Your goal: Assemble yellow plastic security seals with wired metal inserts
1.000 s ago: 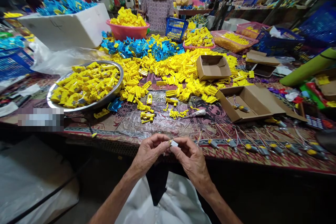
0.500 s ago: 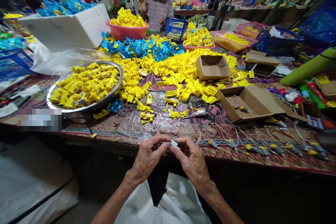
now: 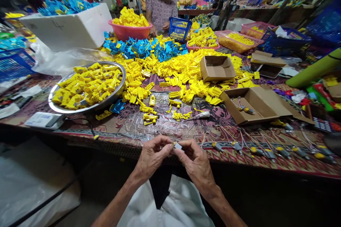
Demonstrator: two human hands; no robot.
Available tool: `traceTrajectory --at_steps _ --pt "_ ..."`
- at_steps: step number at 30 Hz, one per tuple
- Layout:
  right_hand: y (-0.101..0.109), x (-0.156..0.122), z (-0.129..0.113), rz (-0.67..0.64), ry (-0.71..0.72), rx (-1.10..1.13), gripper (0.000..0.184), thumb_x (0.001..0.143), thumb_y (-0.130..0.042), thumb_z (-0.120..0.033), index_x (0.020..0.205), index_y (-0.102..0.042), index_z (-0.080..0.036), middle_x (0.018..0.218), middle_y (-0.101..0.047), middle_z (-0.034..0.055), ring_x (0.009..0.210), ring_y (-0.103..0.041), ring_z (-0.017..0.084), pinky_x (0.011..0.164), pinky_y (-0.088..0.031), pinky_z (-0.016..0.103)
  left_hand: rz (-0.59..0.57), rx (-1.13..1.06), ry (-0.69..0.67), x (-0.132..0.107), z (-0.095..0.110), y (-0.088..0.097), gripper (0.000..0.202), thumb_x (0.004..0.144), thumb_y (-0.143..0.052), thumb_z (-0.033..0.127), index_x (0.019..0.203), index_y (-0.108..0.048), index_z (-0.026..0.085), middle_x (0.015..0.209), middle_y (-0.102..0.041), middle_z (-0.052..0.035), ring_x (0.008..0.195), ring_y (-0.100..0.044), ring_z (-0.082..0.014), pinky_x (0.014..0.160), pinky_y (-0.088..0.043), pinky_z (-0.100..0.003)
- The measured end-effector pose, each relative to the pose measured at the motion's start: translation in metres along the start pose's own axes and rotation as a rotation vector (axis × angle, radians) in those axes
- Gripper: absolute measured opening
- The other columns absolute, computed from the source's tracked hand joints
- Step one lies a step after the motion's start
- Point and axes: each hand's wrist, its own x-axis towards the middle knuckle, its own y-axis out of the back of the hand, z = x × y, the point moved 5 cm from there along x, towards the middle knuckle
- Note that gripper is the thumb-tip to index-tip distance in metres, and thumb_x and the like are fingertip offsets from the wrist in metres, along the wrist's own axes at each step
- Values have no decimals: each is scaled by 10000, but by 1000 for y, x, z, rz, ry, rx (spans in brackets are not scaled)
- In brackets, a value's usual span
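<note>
Your left hand (image 3: 153,156) and right hand (image 3: 196,158), fingertips closed, pinch a small pale block (image 3: 178,145) near the counter (image 3: 106,127) — seemingly midway; yellow pieces (image 3: 87,85) in the steel dish (image 3: 113,96) look assembled — wired motors (image 3: 270,154) lie loose.

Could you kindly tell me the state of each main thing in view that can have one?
Left hand: pinching the small grey part
Right hand: pinching it too
Small grey part: held at both hands' fingertips
Steel bowl: heaped with yellow parts
Pink basin: piled above its rim
White foam box: open, heaped with blue parts
Front cardboard box: open, wired parts inside
</note>
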Motion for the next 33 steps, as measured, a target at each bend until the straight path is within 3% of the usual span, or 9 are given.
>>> traceTrajectory --at_steps 6,10,15,21,27,33 --pt "-7 5 4 -32 -182 341 338 786 -715 -501 877 -580 -205 640 -567 -30 532 -495 118 488 -401 239 -10 -112 46 -1 -3 -3 185 819 -692 324 937 -693 181 841 -682 -19 749 -617 -145 697 -495 -242" --pt "-8 7 0 -30 -198 375 362 760 -732 -522 828 -593 -195 650 -570 -26 546 -501 116 504 -415 239 2 -138 44 -2 -3 -6 214 817 -699 328 972 -691 181 909 -694 -37 817 -635 -166 754 -508 -265" --pt "-6 7 -8 -104 -126 276 276 836 -673 -472 868 -618 -203 780 -655 15 691 -604 160 642 -474 270 29 -270 89 -1 -9 -5 248 788 -735 327 981 -660 191 902 -661 -17 788 -621 -137 761 -514 -257" --pt "7 12 -13 -102 -32 120 167 897 -611 -373 980 -653 -233 917 -680 33 813 -638 191 719 -500 294 -73 -515 209 -1 -17 -11 317 764 -766 299 1029 -615 218 859 -629 3 767 -633 -133 746 -563 -303" --pt "9 15 -33 -133 230 -165 117 922 -576 -251 883 -686 -239 865 -689 30 798 -639 197 727 -476 305 -60 -467 195 -2 -15 -12 340 773 -761 307 1062 -613 207 873 -622 -5 747 -614 -118 716 -583 -297" --pt "7 14 -36 -118 318 -217 113 937 -547 -198 890 -644 -232 860 -679 29 806 -639 188 741 -468 291 31 -358 159 -2 -8 -8 367 731 -787 316 1024 -610 182 947 -631 -18 742 -608 -112 671 -580 -263"
